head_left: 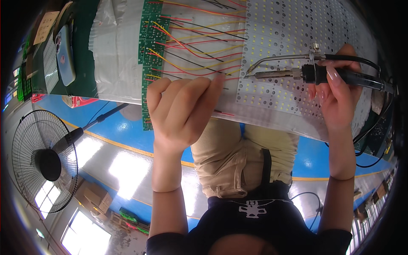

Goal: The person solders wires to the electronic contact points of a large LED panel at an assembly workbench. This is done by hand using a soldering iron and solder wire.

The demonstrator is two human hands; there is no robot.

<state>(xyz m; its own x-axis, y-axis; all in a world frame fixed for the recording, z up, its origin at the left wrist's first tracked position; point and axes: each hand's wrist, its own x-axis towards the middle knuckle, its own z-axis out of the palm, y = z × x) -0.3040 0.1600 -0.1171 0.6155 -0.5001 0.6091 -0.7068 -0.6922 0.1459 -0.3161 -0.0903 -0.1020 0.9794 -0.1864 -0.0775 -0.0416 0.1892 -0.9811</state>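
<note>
Wires in red, yellow and black run across the white work surface, from the green circuit board at about 11 o'clock to the white panel of tiny lights at 1 o'clock. The left hand sits near the middle, just below the wires. Its fingers are curled and pressed close together, and the tips pinch the end of a thin wire by the edge of the light panel.

The right hand is at 3 o'clock. Its fingers wrap around the black handle of a soldering iron. The iron lies almost flat and points to 9 o'clock, with its metal tip right over the left edge of the light panel, near the left fingertips. A thin bent metal tube sits above the iron's tip.

At 10 o'clock a phone lies on a dark green mat. A round black fan stands at 8 o'clock on a blue and grey floor.
</note>
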